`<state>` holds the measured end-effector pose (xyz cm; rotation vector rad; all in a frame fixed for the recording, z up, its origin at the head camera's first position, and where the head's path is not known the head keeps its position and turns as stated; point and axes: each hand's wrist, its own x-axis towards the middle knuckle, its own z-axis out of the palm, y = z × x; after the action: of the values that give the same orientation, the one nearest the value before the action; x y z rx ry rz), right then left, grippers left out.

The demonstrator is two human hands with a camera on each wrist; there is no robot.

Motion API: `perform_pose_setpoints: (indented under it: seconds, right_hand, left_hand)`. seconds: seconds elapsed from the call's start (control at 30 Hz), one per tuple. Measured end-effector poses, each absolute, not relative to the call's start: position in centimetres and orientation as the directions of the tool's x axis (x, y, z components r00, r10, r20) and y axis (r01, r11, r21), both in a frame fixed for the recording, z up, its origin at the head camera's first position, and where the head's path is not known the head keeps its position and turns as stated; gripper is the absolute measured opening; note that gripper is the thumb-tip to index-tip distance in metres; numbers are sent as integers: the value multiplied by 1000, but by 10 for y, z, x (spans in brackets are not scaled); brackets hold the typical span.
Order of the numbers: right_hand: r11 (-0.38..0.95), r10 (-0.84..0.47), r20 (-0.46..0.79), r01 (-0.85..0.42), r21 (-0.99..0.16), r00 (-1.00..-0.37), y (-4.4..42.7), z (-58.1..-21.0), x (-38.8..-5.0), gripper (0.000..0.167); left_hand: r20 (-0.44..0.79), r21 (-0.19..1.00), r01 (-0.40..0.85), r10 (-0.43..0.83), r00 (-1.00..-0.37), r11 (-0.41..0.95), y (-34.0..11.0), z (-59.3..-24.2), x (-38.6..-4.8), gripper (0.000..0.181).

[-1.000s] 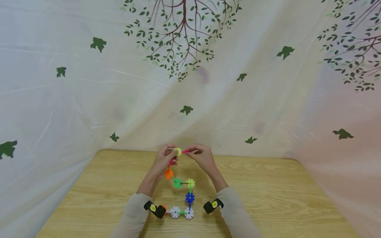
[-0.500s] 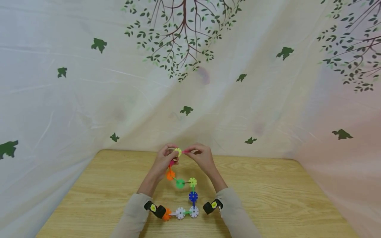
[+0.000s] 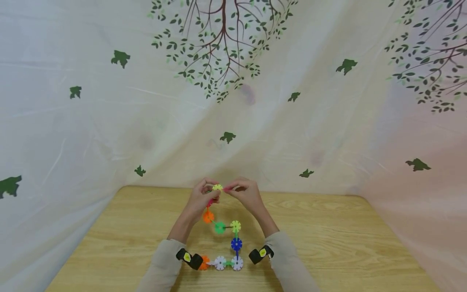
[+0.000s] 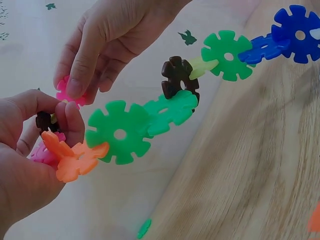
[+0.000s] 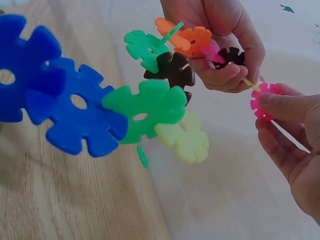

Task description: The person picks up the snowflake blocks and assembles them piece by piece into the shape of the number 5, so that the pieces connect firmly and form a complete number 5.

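A chain of interlocking snowflake discs hangs between my hands and loops back toward me in the head view. My left hand (image 3: pixel 201 197) grips its far end, with fingers around a yellow disc (image 3: pixel 217 187). My right hand (image 3: pixel 247 194) pinches a pink disc (image 5: pixel 266 101) between thumb and fingers, its edge meeting the yellow disc; how deeply the slots engage is hidden. Below my left hand come an orange disc (image 4: pixel 77 162), a green disc (image 4: pixel 120 133) and a brown disc (image 4: pixel 179 77). A blue disc (image 3: pixel 236 244) and a white disc (image 3: pixel 237 263) follow nearer me.
The wooden table (image 3: pixel 328 235) lies beneath, with a pale leaf-printed cloth (image 3: pixel 175 121) behind it. One loose green disc (image 4: pixel 144 228) is by the table edge. An orange disc (image 3: pixel 204 263) ends the chain beside the left wrist camera (image 3: pixel 189 258).
The near part of the chain has swung slightly to the right, bringing its orange end disc out from behind the left wrist camera. The yellow disc has tilted a little; both hands stay nearly in place.
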<state>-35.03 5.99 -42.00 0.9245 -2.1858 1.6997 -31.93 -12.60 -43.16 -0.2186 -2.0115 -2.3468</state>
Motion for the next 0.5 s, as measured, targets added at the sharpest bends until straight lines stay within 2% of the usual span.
perform_pose_setpoints:
  seconds: [0.3,0.5]
  right_hand:
    - [23,-318,580,-618,-786,-750,59,-424,-352,3]
    - [14,-329,585,-623,-782,-741,57,-425,-352,5]
  left_hand:
    - [163,973,146,86,-983,-178,-126,-430,-318,19]
    - [157,974,142,81,-984,-175,-127,-431,-318,21]
